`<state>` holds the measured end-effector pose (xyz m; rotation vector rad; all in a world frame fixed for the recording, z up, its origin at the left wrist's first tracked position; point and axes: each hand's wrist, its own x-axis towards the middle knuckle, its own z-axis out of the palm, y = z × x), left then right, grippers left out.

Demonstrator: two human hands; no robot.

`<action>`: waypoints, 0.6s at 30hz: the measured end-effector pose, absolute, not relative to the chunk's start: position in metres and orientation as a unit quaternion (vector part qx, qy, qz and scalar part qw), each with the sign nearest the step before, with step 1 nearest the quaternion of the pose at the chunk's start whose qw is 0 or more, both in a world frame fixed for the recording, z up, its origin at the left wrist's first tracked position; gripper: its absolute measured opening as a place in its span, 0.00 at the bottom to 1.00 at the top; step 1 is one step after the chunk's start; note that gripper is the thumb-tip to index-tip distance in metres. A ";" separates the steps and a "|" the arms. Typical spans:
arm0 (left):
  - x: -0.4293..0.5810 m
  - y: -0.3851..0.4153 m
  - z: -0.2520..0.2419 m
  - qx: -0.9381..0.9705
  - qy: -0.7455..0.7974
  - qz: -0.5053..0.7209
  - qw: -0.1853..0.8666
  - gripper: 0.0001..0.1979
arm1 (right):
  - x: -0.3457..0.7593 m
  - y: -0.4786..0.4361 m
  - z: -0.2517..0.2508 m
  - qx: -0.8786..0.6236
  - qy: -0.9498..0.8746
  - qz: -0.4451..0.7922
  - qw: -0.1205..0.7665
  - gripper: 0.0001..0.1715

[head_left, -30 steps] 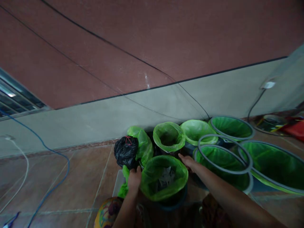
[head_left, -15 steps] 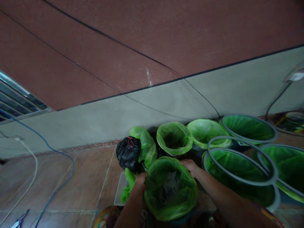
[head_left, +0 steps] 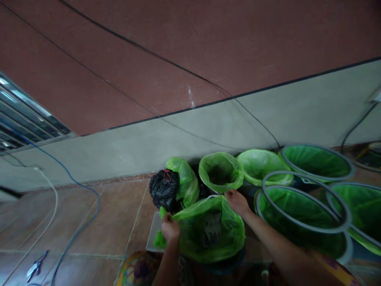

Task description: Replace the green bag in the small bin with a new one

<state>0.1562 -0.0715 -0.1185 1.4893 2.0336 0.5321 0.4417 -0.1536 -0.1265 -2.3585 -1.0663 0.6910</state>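
In front of me stands a bin lined with a green plastic bag; some greyish scraps lie inside it. My left hand is closed on the bag's left edge and pulls it outward, away from the bin. At the far right of the same rim, my right hand grips the bag with its fingers curled over the edge. A tied black bag with a red string and a full green bag sit just beyond my left hand. Below them is a white tray with green plastic on it.
Two more green-lined bins stand against the wall. On the right are several green-lined bins with grey rims, one loose grey ring lying across them. A blue cable and pliers lie on the tiled floor at left.
My left hand has drawn the bag's edge up and to the left, stretching the round opening wider. My right hand has shifted slightly up along the rim.
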 end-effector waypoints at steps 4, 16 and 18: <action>0.167 -0.070 -0.115 0.588 0.737 0.151 0.298 0.27 | 0.437 -0.157 -0.130 -0.816 -0.446 0.274 0.243 0.26; 0.160 -0.071 -0.093 0.605 0.742 0.147 0.250 0.20 | 0.456 -0.174 -0.109 -0.810 -0.501 0.254 0.166 0.17; 0.158 -0.078 -0.097 0.597 0.741 0.154 0.265 0.23 | 0.453 -0.175 -0.112 -0.801 -0.507 0.261 0.182 0.27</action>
